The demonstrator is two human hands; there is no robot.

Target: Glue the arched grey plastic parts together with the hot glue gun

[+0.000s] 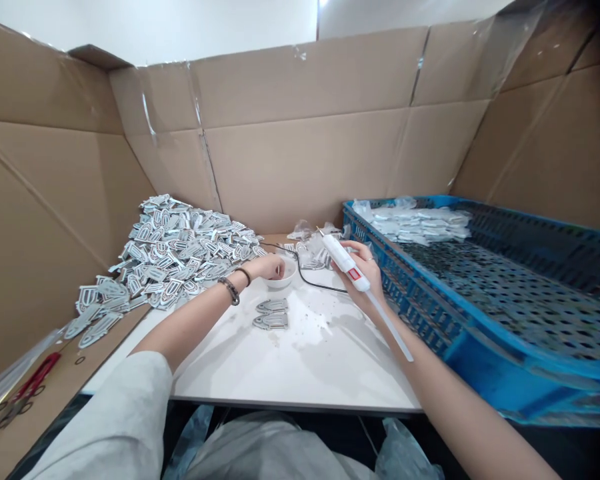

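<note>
Pale sleeve cloth (pixel 125 400) lay closest, over the near-left corner of the white surface (pixel 300 380); a red tool (pixel 43 377) lay on cardboard outside its left edge. Farther in, around the middle, two flat grey pieces (pixel 271 306) (pixel 271 323) lay side by side, well back from the near edge.

Beyond them, toward the right edge, the right hand (pixel 365 273) had its fingers wrapped around a glue gun (pixel 347 263), nozzle up and leftward, clear stick trailing back over the forearm. Good handling called for a steady grip, the hot tip well away from the other hand, and the black cord (pixel 320 285) off the pieces.

The left hand (pixel 267 267) dipped into a white bowl (pixel 279 283) toward the far edge. Its fingers looked bunched, but their gap and any hold could not be told; a light pinch would suit small contents. Beyond the far-left part, a heap of grey pieces (pixel 180 253) rose; past the right edge, a blue crate (pixel 480 347) held bagged items (pixel 420 223) near its far-left corner.
</note>
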